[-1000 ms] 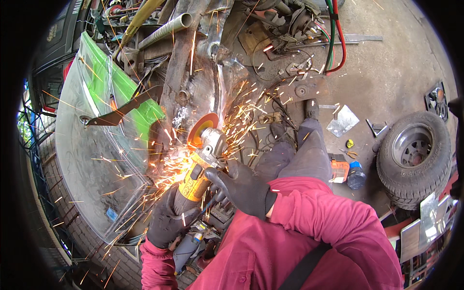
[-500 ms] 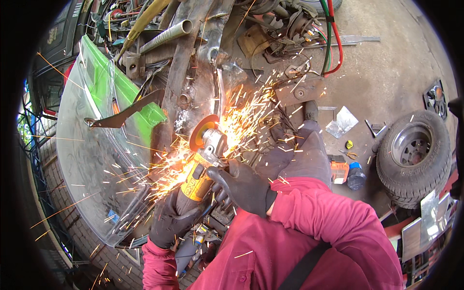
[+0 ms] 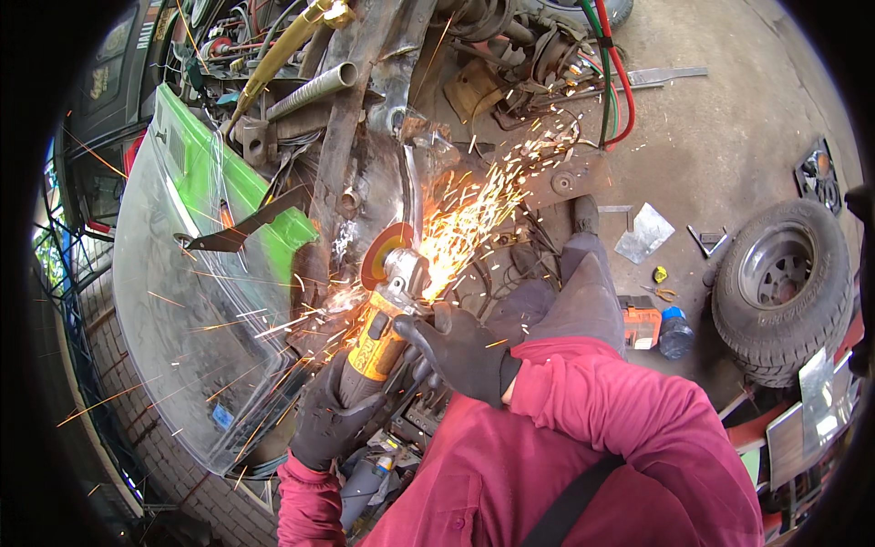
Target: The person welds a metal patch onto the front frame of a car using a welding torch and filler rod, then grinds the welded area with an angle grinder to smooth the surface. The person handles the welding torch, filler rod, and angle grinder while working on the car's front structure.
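A yellow and black angle grinder point(image 3: 372, 351) runs in my two gloved hands. Its orange-brown disc point(image 3: 386, 253) meets a worn metal frame rail point(image 3: 387, 169), and sparks spray up to the right and down to the left. My left hand point(image 3: 330, 415), in a dark glove, is wrapped round the rear of the tool's body. Closer to its head, my right hand point(image 3: 460, 351) grips the tool from the right side; some of its fingers are hidden behind the body. The disc's exact line of contact is lost in the glare.
A windshield glass point(image 3: 196, 319) leans at the left beside a green panel point(image 3: 260, 205). Red and green hoses point(image 3: 612, 87) hang at the top right. On the floor at right lie a wheel point(image 3: 775, 287), an orange case point(image 3: 641, 321), a blue-capped bottle point(image 3: 674, 335) and pliers point(image 3: 663, 294).
The sparks toward the lower left have thinned. The grinder sits slightly lower in the picture, and the view has shifted a little; both hands keep their grip.
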`<action>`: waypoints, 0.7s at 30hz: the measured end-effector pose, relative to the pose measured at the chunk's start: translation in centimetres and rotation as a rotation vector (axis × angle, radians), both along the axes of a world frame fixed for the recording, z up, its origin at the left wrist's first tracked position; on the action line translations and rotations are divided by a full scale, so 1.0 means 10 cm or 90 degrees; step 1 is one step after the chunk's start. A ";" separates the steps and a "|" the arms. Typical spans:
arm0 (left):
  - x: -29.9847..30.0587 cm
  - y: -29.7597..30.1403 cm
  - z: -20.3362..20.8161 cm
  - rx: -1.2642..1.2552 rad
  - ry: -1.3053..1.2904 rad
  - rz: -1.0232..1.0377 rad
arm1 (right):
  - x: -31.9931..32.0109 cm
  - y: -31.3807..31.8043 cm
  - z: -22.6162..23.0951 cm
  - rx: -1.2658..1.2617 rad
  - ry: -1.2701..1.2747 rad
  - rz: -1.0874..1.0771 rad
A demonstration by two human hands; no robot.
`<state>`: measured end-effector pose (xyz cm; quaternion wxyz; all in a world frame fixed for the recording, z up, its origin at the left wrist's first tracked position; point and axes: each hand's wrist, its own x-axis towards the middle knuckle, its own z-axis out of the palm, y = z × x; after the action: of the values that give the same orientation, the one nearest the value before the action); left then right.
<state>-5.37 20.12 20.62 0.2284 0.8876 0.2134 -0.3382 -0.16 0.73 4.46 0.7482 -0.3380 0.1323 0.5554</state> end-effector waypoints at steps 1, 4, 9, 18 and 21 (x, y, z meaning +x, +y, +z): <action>0.00 0.01 -0.01 -0.004 0.013 -0.001 | 0.02 0.00 0.01 -0.001 0.007 0.003; 0.00 0.01 -0.02 -0.003 0.015 0.013 | 0.03 0.01 0.01 0.000 0.013 0.013; 0.00 -0.04 -0.01 -0.004 0.025 0.042 | 0.05 0.00 -0.03 -0.006 0.033 0.040; 0.04 -0.10 -0.01 -0.012 0.033 0.038 | 0.14 -0.05 -0.04 0.029 -0.003 0.047; 0.07 -0.13 0.01 -0.001 0.056 0.052 | 0.16 -0.07 -0.03 0.026 -0.007 0.044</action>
<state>-4.68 18.83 20.70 0.2331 0.8623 0.2591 -0.3673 1.44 0.05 4.19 0.7360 -0.3301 0.1055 0.5816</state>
